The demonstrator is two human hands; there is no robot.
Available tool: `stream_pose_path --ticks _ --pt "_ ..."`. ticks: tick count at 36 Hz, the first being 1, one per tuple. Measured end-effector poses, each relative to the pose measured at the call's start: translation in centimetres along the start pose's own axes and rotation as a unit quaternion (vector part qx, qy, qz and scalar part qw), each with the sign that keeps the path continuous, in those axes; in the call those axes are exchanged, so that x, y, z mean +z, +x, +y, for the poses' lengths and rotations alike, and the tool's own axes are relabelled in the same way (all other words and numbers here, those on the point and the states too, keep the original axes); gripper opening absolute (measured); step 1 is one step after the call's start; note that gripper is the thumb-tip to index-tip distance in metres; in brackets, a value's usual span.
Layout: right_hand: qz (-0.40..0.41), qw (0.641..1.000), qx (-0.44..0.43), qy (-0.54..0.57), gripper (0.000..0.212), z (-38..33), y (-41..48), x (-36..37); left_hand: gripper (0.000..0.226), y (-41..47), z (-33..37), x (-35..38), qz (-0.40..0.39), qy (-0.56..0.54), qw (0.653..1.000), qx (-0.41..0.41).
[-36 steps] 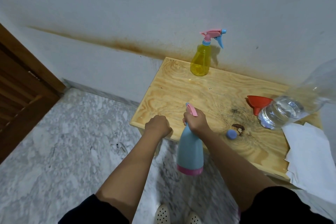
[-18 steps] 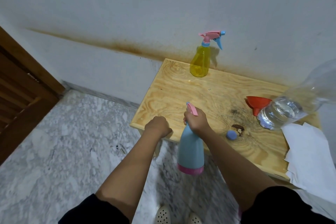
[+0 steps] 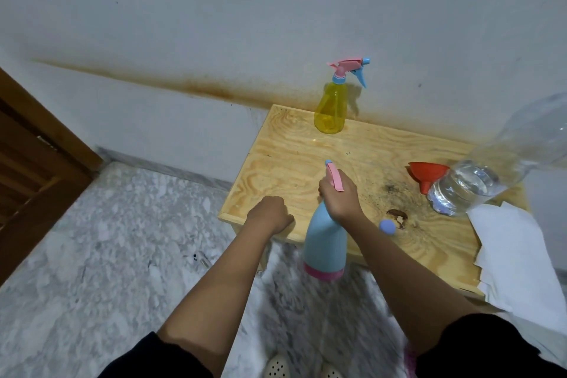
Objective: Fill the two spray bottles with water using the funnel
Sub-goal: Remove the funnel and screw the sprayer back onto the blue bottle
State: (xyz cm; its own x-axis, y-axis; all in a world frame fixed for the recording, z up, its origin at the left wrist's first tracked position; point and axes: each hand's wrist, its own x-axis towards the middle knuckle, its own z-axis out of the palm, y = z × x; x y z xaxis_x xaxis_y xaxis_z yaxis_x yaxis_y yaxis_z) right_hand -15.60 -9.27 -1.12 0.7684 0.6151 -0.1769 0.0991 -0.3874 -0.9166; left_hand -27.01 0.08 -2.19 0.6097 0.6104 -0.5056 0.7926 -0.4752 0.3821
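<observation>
Blue spray bottle (image 3: 325,242) being held at the near edge of the table (image 3: 291,144).
It is being gripped at the neck by the right hand (image 3: 339,196), hanging past the tabletop; the left hand (image 3: 270,213) is being rested, fisted and empty-looking, on the edge. Supported one-handed, it could be dropped floorward.

Both my arms reach forward into the middle of the frame.
My left hand (image 3: 270,213) is curled into a fist just left of centre, its back toward me and nothing visible in it. My right hand (image 3: 339,196), just to its right, grips the neck of the blue spray bottle (image 3: 325,248). Both forearms are bare, coming out of black sleeves (image 3: 159,359) at the bottom edge.
</observation>
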Motion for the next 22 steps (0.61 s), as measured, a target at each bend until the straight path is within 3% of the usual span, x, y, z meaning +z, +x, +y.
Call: stream_pose_path --ticks 5,11,14,17,22 --pt "0.032 0.998 -0.049 0.009 0.011 -1.5 -0.1 -1.7 0.023 -0.1 1.5 -0.5 -0.007 -0.035 0.998 0.055" --pt "0.136 0.986 -0.092 0.014 0.014 -3.0 1.3 -3.8 0.024 -0.3 4.7 -1.4 -0.04 -0.109 0.981 0.158" --pt "0.183 0.976 -0.117 0.01 0.01 -3.4 2.3 -5.1 0.035 -0.3 6.5 -1.3 -0.057 -0.151 0.968 0.194" --pt "0.228 0.963 -0.144 -0.013 0.023 -3.8 3.3 -6.3 0.059 -0.3 8.4 -0.9 -0.068 -0.199 0.953 0.216" --pt "0.296 0.94 -0.167 -0.034 0.019 -3.3 6.1 -8.3 0.083 2.2 11.4 1.0 -0.034 -0.245 0.936 0.251"
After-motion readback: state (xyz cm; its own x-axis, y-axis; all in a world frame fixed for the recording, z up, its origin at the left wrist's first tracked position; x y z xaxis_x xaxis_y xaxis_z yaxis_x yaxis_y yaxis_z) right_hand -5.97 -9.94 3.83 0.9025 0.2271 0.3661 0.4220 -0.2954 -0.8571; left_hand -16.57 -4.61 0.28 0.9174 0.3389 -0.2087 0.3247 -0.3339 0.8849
